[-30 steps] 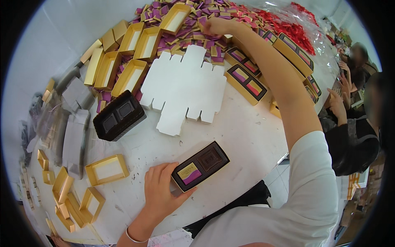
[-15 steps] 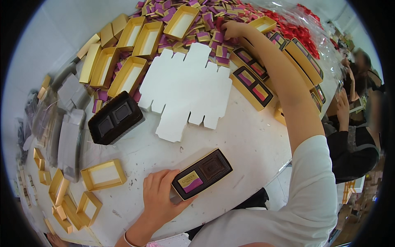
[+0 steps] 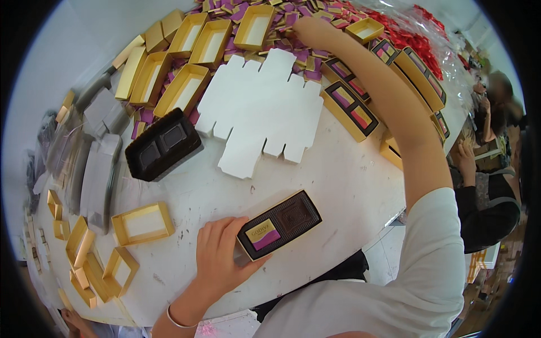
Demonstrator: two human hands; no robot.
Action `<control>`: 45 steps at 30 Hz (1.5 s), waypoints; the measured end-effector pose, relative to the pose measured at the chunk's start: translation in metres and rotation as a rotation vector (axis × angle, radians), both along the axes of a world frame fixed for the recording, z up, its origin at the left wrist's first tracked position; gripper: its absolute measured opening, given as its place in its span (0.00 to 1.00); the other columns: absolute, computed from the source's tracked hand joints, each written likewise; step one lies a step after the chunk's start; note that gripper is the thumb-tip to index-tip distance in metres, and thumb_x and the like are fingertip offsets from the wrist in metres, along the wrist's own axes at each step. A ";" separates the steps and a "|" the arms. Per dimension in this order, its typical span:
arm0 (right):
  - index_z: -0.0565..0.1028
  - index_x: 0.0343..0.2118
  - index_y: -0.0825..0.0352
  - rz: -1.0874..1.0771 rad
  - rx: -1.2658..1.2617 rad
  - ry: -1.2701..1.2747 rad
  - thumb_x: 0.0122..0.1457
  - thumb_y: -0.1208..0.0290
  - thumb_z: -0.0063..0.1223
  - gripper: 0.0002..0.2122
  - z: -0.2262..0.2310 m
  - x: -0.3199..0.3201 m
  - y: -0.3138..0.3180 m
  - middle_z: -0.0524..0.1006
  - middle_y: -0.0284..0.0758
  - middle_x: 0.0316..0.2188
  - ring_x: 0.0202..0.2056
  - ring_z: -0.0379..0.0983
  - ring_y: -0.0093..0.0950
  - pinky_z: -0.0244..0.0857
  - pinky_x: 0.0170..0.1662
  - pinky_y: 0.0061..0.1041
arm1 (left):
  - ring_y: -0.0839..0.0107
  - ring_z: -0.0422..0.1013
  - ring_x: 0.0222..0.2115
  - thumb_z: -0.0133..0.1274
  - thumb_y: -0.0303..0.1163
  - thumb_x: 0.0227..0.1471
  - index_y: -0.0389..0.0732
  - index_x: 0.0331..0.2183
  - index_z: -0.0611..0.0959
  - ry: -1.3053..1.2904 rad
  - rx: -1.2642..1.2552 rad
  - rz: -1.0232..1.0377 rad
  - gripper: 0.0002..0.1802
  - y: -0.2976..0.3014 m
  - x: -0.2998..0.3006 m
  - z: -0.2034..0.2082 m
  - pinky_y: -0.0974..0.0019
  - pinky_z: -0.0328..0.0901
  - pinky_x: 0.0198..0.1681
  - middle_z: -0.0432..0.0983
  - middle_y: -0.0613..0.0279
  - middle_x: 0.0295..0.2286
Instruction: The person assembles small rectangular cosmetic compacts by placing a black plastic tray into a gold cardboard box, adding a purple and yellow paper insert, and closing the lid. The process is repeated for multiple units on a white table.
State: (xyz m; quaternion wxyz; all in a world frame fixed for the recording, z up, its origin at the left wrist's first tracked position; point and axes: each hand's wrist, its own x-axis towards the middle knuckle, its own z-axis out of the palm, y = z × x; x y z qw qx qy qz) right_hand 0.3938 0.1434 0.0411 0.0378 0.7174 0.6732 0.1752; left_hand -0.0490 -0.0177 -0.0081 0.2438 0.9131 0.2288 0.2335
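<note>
My left hand grips the near left end of a gold box that lies on the table. In its black ribbed tray, the left compartment holds a gold-and-purple wrapped piece; the right compartment shows bare dark plastic. My right arm stretches far across to a heap of small purple-and-gold wrapped pieces. There my right hand is curled down with its fingers drawn together; whatever is between the fingertips is too small to make out.
A flat white carton blank lies mid-table beside stacked dark trays. Empty gold boxes stand at left and far left. Filled gold boxes sit under my right arm. Beyond are red pieces; people are at the right.
My right hand has shifted slightly left across the heap, away from a red piece near its fingers. The left hand still holds the box. The whole view has tilted a little.
</note>
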 end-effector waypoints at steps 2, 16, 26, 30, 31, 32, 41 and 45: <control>0.75 0.29 0.72 0.036 0.045 0.035 0.54 0.69 0.47 0.10 0.029 -0.020 -0.020 0.76 0.44 0.28 0.30 0.75 0.36 0.69 0.34 0.32 | 0.58 0.65 0.37 0.68 0.42 0.32 0.36 0.44 0.73 -0.008 0.008 -0.005 0.37 0.001 0.000 0.000 0.59 0.58 0.39 0.70 0.54 0.37; 0.73 0.37 0.72 0.727 -0.022 0.235 0.46 0.78 0.57 0.13 0.013 -0.201 -0.261 0.71 0.38 0.29 0.26 0.70 0.31 0.64 0.28 0.25 | 0.59 0.65 0.36 0.68 0.39 0.31 0.40 0.45 0.72 -0.042 0.034 0.045 0.36 -0.003 0.001 -0.004 0.61 0.60 0.40 0.69 0.58 0.37; 0.77 0.31 0.63 0.469 -0.082 1.141 0.45 0.74 0.64 0.09 -0.034 -0.196 -0.241 0.66 0.35 0.39 0.42 0.64 0.27 0.57 0.45 0.25 | 0.56 0.67 0.38 0.69 0.36 0.30 0.39 0.45 0.72 -0.041 0.017 0.041 0.36 -0.005 -0.001 -0.005 0.59 0.62 0.41 0.71 0.55 0.37; 0.75 0.26 0.65 0.287 -0.167 1.659 0.48 0.77 0.62 0.05 -0.056 -0.198 -0.237 0.65 0.34 0.45 0.48 0.61 0.23 0.54 0.51 0.24 | 0.56 0.67 0.37 0.69 0.36 0.30 0.39 0.44 0.72 -0.032 0.005 0.038 0.36 -0.006 -0.001 -0.003 0.59 0.62 0.41 0.71 0.55 0.37; 0.77 0.28 0.65 0.292 -0.190 1.640 0.50 0.74 0.61 0.04 -0.057 -0.197 -0.240 0.64 0.36 0.48 0.48 0.61 0.25 0.54 0.52 0.27 | 0.56 0.67 0.37 0.69 0.36 0.30 0.39 0.44 0.72 -0.028 0.000 0.034 0.36 -0.006 0.000 -0.002 0.59 0.62 0.41 0.71 0.55 0.37; 0.77 0.30 0.65 0.327 -0.150 1.622 0.51 0.73 0.61 0.05 -0.059 -0.195 -0.242 0.64 0.36 0.49 0.48 0.61 0.26 0.54 0.52 0.28 | 0.56 0.66 0.38 0.69 0.37 0.30 0.39 0.44 0.72 -0.014 -0.005 0.032 0.36 -0.005 0.002 -0.001 0.59 0.61 0.42 0.70 0.56 0.37; 0.78 0.41 0.63 0.603 0.172 0.934 0.47 0.64 0.65 0.17 -0.039 -0.187 -0.302 0.67 0.45 0.49 0.50 0.64 0.41 0.57 0.53 0.37 | 0.53 0.64 0.45 0.67 0.42 0.34 0.38 0.49 0.71 -0.003 0.048 -0.099 0.40 -0.003 0.000 0.004 0.57 0.58 0.51 0.69 0.52 0.44; 0.78 0.42 0.64 0.208 0.665 0.855 0.45 0.64 0.66 0.20 0.017 -0.133 -0.362 0.70 0.41 0.49 0.49 0.65 0.37 0.58 0.53 0.36 | 0.53 0.62 0.49 0.65 0.47 0.37 0.38 0.51 0.70 -0.122 0.084 -0.052 0.41 0.003 -0.010 0.011 0.56 0.56 0.53 0.66 0.51 0.48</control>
